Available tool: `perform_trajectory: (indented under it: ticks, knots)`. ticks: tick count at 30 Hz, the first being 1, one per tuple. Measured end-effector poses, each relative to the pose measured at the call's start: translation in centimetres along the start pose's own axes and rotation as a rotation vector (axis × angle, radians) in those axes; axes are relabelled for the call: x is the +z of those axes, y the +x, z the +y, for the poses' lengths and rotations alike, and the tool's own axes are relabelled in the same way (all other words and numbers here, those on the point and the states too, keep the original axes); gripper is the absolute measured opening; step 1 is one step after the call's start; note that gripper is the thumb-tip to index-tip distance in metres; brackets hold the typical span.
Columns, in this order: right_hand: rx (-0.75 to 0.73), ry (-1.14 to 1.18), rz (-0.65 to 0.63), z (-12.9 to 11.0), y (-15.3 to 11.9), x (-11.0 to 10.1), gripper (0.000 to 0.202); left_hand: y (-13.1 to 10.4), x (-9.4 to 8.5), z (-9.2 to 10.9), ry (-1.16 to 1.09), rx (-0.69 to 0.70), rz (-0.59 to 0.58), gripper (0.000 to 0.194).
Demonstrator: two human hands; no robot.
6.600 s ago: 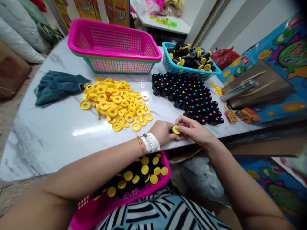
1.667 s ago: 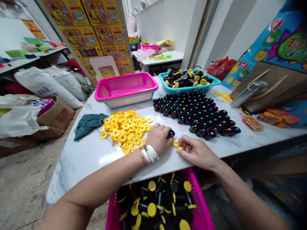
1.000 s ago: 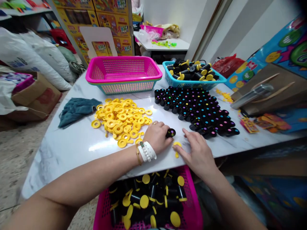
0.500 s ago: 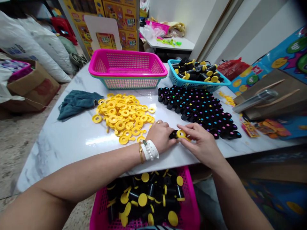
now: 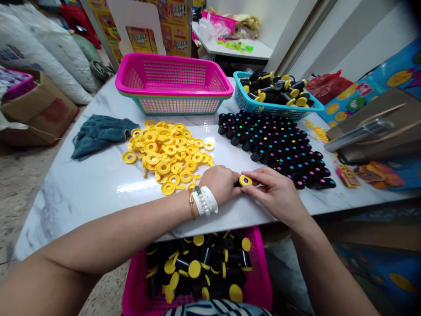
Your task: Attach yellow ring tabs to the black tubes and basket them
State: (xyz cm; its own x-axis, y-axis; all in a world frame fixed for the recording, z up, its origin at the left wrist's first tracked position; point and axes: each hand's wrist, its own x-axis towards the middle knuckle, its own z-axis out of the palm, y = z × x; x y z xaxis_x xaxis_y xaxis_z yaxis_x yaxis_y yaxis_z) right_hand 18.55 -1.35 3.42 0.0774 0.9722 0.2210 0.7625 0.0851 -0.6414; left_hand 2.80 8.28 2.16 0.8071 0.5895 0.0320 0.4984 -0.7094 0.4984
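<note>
My left hand [image 5: 219,184], with bracelets at its wrist, is closed around a small black tube [image 5: 237,182] lying sideways near the table's front edge. Over the tube's end sits a yellow ring cap [image 5: 242,177], and a purple dot shows through its hole. My right hand [image 5: 276,188] pinches this cap between thumb and fingers. A heap of yellow caps [image 5: 169,149], rings with small attached lids, lies left of my hands. Rows of black tubes [image 5: 279,145] with coloured dots on top stand beyond my right hand.
Below the table edge, a pink basket [image 5: 265,281] holds black tubes with yellow lids. A blue basket [image 5: 272,109] of similar pieces stands at the back, beside stacked pink and teal baskets [image 5: 177,93]. A dark cloth [image 5: 100,136] lies left; a paper bag [image 5: 371,109] stands right.
The yellow cap has turned and now sits over the tube's end, with the purple dot visible in its hole. Both hands stay close together; the camera view has shifted slightly.
</note>
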Motion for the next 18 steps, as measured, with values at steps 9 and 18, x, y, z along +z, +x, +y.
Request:
perform_trajectory:
  ticks: [9,18]
  knots:
    - [0.382,0.622,-0.166,0.9,-0.2,0.9,0.046,1.0,-2.2,0.7,-0.714,-0.330,-0.417,0.037]
    - [0.641,1.019,-0.101,0.9,0.2,1.4,0.036,0.7,-0.5,0.8,-0.828,-0.318,-0.348,0.031]
